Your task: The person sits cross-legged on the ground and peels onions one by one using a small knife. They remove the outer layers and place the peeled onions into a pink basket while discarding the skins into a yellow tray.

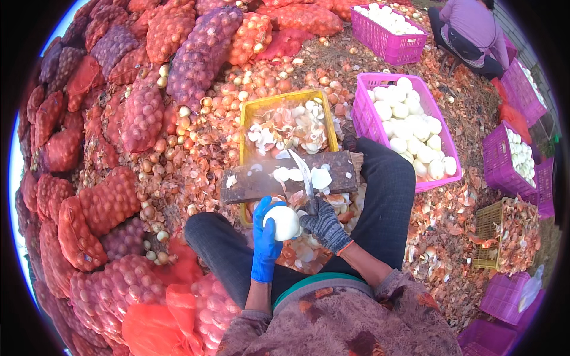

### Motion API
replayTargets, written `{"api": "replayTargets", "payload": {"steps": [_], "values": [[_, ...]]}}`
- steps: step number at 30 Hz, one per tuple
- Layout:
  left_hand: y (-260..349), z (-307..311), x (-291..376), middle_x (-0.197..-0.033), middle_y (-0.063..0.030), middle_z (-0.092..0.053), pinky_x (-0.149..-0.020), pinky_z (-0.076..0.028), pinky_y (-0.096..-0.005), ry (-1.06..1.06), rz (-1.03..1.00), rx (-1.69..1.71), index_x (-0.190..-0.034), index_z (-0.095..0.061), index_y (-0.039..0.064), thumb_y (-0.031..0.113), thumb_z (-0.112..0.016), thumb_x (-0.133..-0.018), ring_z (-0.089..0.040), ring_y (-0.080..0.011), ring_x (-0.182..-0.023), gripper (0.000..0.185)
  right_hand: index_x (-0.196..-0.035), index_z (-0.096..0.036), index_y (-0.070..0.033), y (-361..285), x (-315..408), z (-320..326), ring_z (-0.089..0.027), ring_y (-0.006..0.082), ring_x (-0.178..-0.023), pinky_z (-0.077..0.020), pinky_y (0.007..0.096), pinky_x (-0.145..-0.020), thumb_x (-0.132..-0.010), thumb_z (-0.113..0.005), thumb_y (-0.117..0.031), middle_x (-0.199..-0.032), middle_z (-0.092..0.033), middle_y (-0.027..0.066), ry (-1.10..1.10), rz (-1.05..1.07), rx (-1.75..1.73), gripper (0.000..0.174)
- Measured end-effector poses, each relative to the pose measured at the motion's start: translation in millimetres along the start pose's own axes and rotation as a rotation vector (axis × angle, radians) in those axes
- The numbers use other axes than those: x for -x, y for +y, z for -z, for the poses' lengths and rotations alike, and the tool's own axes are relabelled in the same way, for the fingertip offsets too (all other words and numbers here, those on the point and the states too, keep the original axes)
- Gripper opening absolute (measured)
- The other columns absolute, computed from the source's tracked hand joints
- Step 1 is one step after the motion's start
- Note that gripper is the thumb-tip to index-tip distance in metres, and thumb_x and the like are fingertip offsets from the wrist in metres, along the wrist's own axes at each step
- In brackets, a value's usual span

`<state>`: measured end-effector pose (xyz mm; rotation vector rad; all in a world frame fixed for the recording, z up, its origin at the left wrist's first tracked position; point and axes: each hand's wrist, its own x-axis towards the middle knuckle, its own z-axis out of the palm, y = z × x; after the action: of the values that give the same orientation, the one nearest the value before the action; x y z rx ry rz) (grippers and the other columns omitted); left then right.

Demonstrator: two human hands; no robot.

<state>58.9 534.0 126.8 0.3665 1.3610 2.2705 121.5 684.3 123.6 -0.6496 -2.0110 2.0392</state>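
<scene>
My left hand (266, 240), in a blue glove, holds a peeled white onion (282, 223) above my lap. My right hand (324, 226), in a grey knit glove, grips the handle of a curved-blade knife (304, 174) whose blade points away from me, over a wooden board (262, 180). The right thumb is at the onion's right side; whether it touches is hard to tell. White onion slices (321, 178) lie on the board. The board rests across a yellow crate (285, 96) that holds onion skins and cut pieces.
A pink crate (438, 182) of peeled onions stands right of my knee, another (389, 46) farther off. Filled mesh onion sacks (205, 53) are piled left and ahead. Loose onions (267, 82) and skins cover the ground. Another person (472, 31) sits at upper right near more crates (510, 162).
</scene>
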Motion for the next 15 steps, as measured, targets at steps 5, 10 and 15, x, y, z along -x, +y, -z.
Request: {"api": "replayTargets", "payload": {"steps": [5,10,15], "values": [[-3.8,-17.4,-3.9,-0.127,-0.0158,-0.051,-0.09,-0.049,-0.0516,0.194,0.192,0.224,-0.14,-0.034,0.012,0.048,-0.055,-0.088,-0.056,-0.0309,-0.11,0.067,-0.102,-0.052,-0.003,9.9,14.9,16.7,-0.057,0.012,-0.072,-0.05,0.0268,-0.066,-0.075,-0.068,-0.005,-0.081,-0.059,0.0022,-0.066,-0.131,-0.298,0.032],[-18.2,-3.5,-18.3,-0.122,-0.0179,-0.056,-0.076,-0.055,-0.0488,0.093,0.366,0.711,-0.132,-0.047,0.011,0.057,-0.045,-0.089,-0.058,-0.036,-0.105,0.064,-0.106,-0.053,-0.003,0.6,5.9,47.1,-0.058,0.0098,-0.078,-0.0523,0.0262,-0.067,-0.074,-0.07,-0.003,-0.087,-0.06,0.0021,-0.001,-0.105,-0.352,0.036],[-4.0,-36.9,-33.3,-0.118,-0.0191,-0.057,-0.082,-0.054,-0.0475,0.29,0.219,0.376,-0.133,-0.045,0.009,0.058,-0.036,-0.092,-0.059,-0.0342,-0.103,0.065,-0.101,-0.056,-0.001,26.7,-63.4,49.5,-0.06,0.0387,-0.079,-0.0468,0.0458,-0.071,-0.076,-0.072,-0.034,-0.082,-0.061,0.0195,0.144,0.155,0.284,0.044]]}}
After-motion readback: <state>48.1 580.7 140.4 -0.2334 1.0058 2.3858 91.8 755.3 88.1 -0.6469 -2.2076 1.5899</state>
